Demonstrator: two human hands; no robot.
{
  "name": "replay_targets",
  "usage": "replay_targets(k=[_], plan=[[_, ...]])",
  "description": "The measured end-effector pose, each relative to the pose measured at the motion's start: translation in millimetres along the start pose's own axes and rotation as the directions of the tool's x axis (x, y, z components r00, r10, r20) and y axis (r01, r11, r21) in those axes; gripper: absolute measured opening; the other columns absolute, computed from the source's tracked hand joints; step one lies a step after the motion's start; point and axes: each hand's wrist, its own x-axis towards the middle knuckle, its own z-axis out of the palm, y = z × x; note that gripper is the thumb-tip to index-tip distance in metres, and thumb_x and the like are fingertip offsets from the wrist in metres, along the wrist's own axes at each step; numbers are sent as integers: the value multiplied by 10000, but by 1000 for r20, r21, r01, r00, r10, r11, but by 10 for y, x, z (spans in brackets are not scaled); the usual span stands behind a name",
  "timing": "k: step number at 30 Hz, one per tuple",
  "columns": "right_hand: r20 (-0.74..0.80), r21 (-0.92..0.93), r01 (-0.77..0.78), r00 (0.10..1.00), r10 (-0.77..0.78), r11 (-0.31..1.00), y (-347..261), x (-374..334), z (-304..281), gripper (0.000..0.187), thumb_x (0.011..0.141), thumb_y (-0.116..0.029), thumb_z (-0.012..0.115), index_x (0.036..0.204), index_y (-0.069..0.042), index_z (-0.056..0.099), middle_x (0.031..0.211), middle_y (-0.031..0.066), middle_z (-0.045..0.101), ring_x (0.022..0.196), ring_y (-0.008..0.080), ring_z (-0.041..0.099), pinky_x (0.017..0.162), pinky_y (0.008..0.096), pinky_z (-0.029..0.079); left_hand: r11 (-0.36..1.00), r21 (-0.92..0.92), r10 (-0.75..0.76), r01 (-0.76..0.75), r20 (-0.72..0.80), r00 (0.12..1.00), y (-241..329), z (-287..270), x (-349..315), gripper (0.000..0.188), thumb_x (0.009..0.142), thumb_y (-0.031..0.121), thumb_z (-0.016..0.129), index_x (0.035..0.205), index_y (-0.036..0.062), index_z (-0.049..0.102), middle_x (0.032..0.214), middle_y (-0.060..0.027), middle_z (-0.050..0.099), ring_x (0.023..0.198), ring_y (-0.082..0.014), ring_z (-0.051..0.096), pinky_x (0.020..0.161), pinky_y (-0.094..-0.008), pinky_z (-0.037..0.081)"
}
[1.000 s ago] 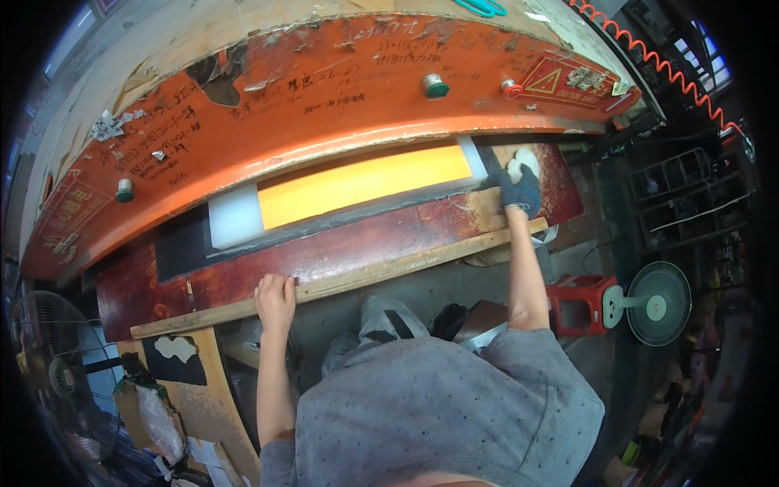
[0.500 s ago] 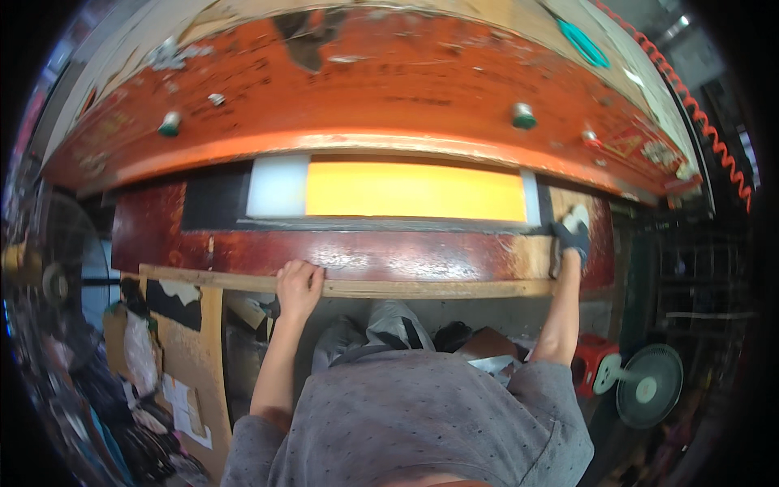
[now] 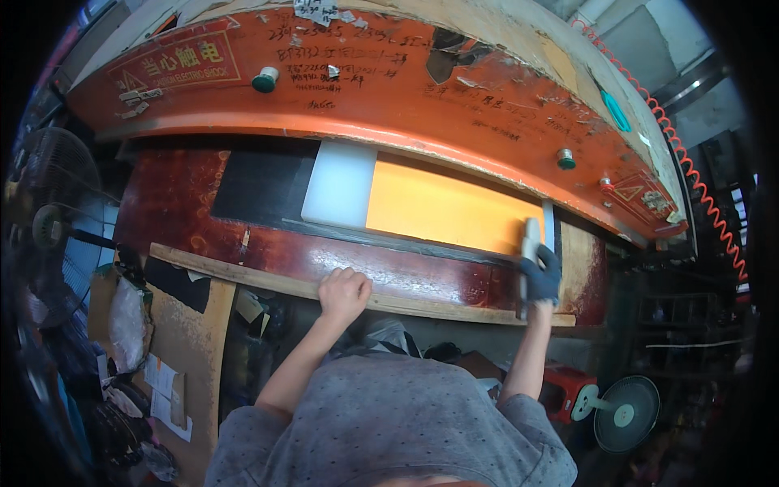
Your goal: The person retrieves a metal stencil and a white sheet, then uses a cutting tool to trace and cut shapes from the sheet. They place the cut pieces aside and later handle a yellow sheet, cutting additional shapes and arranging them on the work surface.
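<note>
Left hand rests curled, gloved right hand gripping a pale object

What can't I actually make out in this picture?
In the head view:
Pale object: the gloved right hand covers its middle, and blur hides what it is.
Left hand: its back hides the palm, so anything beneath is unclear.
Red stool: partly behind the right sleeve.
Teal item atop the orange machine: too small to identify.
</note>
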Motion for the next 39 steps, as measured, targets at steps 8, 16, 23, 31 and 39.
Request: replay_targets(k=[8, 16, 23, 31, 39], plan=[[216, -689, 239, 969, -121, 684, -547, -172, 984, 761, 575, -403, 811, 1223, -85, 568, 1329, 204, 476, 1216, 359, 478, 1003, 440, 420, 998, -25, 50, -50, 7, 999, -59, 66, -58, 125, 749, 216, 655, 669, 127, 620, 692, -30, 562, 712, -236, 563, 620, -393, 430], [224, -636, 163, 974, -22, 754, -770, -276, 963, 795, 568, -397, 824, 1247, -77, 562, 1329, 208, 475, 1232, 352, 468, 1020, 405, 411, 995, 15, 100, -102, 68, 993, 2, 74, -87, 123, 773, 230, 632, 693, 137, 625, 704, -25, 566, 730, -235, 564, 633, -392, 447], [327, -515, 327, 930, -170, 792, -1275, -360, 1685, 691, 586, -381, 753, 1215, -137, 603, 1313, 148, 513, 1185, 321, 519, 986, 395, 438, 992, -34, 127, -125, 56, 990, 28, 81, -104, 112, 770, 218, 628, 686, 144, 618, 705, -12, 579, 708, -222, 565, 615, -372, 465], [309, -636, 331, 937, -163, 697, -1416, 25, 2489, 648, 694, -513, 631, 1255, -198, 561, 1219, 112, 529, 1106, 341, 537, 931, 435, 453, 994, -9, 109, -109, 42, 993, -34, 112, -28, 134, 771, 229, 629, 669, 143, 613, 691, -14, 577, 701, -223, 576, 594, -367, 486], [131, -39, -147, 980, 151, 988, -354, 330, 1434, 351, 830, -344, 567, 936, -23, 663, 856, 122, 663, 840, 219, 618, 761, 331, 474, 990, 32, 139, -138, -26, 990, -99, 197, 288, 161, 774, 270, 621, 675, 143, 635, 711, -19, 606, 721, -224, 596, 621, -374, 502]])
